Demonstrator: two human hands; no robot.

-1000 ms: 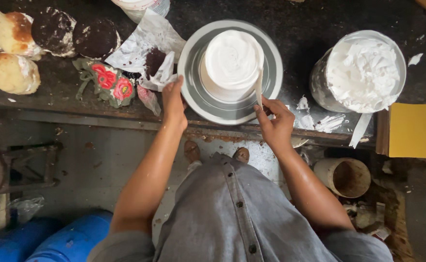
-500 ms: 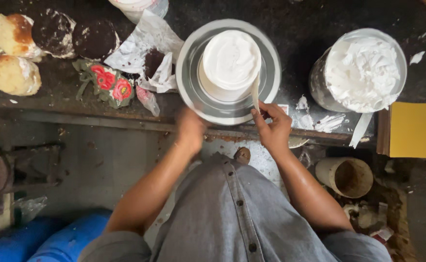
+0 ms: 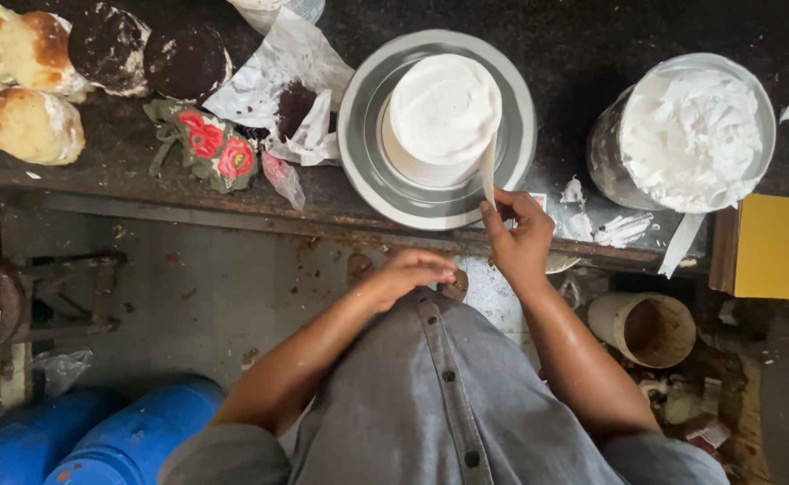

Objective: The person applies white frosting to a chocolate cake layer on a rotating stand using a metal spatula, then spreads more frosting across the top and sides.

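Down low, a dark, stained counter (image 3: pixel 592 27) runs across the far side, its rusty near edge dropping to a grimy tiled floor (image 3: pixel 188 287). Far left, browned buns (image 3: pixel 26 126) and two dark cakes (image 3: pixel 143 54) crowd the counter; blue drums (image 3: pixel 98 440) sit on the floor near left. Next along, a floral cloth (image 3: pixel 210 148) and crumpled paper (image 3: pixel 282 76) lie smeared with crumbs. Open floor shows between the drums and the person's grey shirt (image 3: pixel 430 395).

Centre now: the left hand (image 3: pixel 412 269) hangs loosely curled, holding nothing, off the counter just above the shirt. A round cake (image 3: pixel 444 112), smooth with white cream, stands on a grey turntable (image 3: pixel 367 153) close to the counter's near edge. The right hand (image 3: pixel 516 233) pinches a thin pale scraper (image 3: pixel 488 171) upright, its blade against the cake's right side.

Right of that, cream smears (image 3: pixel 624 229) dot the counter, then a metal tub (image 3: pixel 691 130) heaped with fluffy cream. Far right, a yellow board (image 3: pixel 781 247); below, an open pot (image 3: pixel 646 328) amid litter.
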